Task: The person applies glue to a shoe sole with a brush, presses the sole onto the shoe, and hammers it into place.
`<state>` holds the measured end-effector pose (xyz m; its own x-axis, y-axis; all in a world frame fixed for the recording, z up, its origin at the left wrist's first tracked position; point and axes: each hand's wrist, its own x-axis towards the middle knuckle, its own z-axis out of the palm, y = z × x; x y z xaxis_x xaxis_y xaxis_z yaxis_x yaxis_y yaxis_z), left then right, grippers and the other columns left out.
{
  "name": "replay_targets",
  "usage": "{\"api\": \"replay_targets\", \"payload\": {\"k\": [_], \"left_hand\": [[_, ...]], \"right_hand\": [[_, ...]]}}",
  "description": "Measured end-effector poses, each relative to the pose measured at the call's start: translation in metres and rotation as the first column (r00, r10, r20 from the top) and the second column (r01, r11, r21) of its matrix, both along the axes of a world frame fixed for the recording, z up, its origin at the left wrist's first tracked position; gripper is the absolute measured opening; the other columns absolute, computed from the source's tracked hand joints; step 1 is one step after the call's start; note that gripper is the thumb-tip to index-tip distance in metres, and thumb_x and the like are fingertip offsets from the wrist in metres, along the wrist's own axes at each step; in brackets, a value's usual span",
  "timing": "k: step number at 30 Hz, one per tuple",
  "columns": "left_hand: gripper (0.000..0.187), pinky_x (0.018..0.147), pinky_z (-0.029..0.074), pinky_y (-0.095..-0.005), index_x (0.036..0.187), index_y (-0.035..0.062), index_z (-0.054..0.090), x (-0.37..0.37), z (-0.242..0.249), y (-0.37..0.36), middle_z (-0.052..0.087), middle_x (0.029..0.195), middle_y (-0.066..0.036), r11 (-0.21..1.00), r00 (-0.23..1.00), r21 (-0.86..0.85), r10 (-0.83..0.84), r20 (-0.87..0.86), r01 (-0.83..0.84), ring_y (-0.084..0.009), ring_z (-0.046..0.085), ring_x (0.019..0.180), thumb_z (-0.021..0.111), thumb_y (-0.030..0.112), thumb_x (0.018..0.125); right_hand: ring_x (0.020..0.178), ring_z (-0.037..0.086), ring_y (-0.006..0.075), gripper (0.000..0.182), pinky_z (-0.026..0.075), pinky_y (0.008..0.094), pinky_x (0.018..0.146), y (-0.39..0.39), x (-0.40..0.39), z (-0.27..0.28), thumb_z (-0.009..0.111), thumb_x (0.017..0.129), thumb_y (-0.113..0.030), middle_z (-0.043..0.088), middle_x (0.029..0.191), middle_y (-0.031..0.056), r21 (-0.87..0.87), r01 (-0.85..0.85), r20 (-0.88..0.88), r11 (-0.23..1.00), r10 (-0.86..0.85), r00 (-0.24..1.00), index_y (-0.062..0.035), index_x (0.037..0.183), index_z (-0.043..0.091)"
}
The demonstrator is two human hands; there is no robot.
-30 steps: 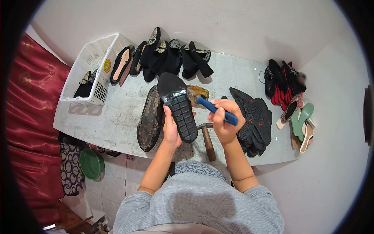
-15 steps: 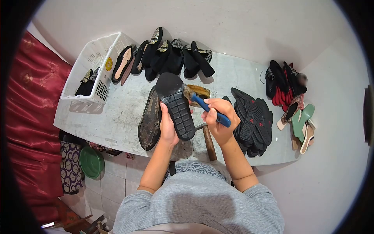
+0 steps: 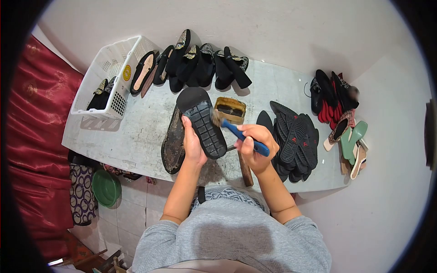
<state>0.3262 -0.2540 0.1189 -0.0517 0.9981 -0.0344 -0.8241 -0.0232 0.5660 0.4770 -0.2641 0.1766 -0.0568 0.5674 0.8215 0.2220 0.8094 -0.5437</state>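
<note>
My left hand (image 3: 194,145) grips a black shoe sole (image 3: 207,127) by its left edge, holding it above the table. The sole's grid of raised blocks faces up and looks wet in places. In my right hand (image 3: 257,145) is a brush (image 3: 239,133) with a blue handle, its bristles against the sole's right edge. Behind the brush stands an open yellowish glue box (image 3: 231,109) with dark contents. A worn, dark shoe-shaped piece (image 3: 173,145) lies to the left, partly covered by the held sole. Near my right wrist, a hammer (image 3: 245,168) shows its wooden handle.
Black soles (image 3: 298,141) are piled to the right on the table (image 3: 141,145). Several black shoes (image 3: 202,66) line the wall. A white basket (image 3: 120,82) holds shoes at the left; more footwear (image 3: 325,95) and green sandals (image 3: 353,143) sit at the far right.
The brush has moved down along the sole's right edge, and my right hand has lowered slightly. The sole has tilted a little to the left, leaving more of the glue box visible.
</note>
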Motion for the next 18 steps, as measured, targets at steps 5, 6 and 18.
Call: {"api": "replay_targets", "payload": {"k": [5, 6, 18], "left_hand": [[0.060, 0.076, 0.052, -0.0323, 0.125, 0.0050, 0.044, 0.000, -0.007, 0.001, 0.056, 0.116, -0.013, 0.995, 0.999, -0.091, 0.044, 0.015, -0.042, -0.0181, 0.061, 0.087, 0.023, 0.053, 0.095], [0.060, 0.076, 0.052, -0.0323, 0.125, 0.0050, 0.044, -0.001, -0.003, 0.000, 0.056, 0.116, -0.013, 0.995, 0.999, -0.089, 0.046, 0.014, -0.045, -0.0181, 0.061, 0.087, 0.023, 0.053, 0.095], [0.061, 0.071, 0.055, -0.0325, 0.125, 0.0042, 0.043, 0.004, 0.020, 0.003, 0.055, 0.117, -0.015, 0.997, 0.998, -0.078, 0.000, 0.069, 0.006, -0.0199, 0.061, 0.089, 0.023, 0.053, 0.094]], "right_hand": [[0.057, 0.061, 0.0172, 0.009, 0.051, 0.0265, 0.054, 0.005, -0.005, 0.000, 0.054, 0.079, -0.003, 0.064, 0.084, 0.0176, 0.102, 0.036, 0.089, 0.994, -0.046, 0.995, 0.0019, 0.086, 0.054], [0.060, 0.062, 0.0195, 0.009, 0.050, 0.0268, 0.054, 0.002, -0.003, -0.004, 0.059, 0.076, -0.003, 0.064, 0.081, 0.0137, 0.074, 0.040, 0.081, 0.996, -0.046, 0.996, 0.0002, 0.084, 0.057], [0.049, 0.060, 0.0152, 0.011, 0.049, 0.0233, 0.044, -0.009, 0.006, -0.014, 0.053, 0.081, -0.007, 0.063, 0.078, 0.0187, 0.034, 0.027, -0.013, 0.999, -0.026, 1.000, 0.0036, 0.082, 0.053]]}}
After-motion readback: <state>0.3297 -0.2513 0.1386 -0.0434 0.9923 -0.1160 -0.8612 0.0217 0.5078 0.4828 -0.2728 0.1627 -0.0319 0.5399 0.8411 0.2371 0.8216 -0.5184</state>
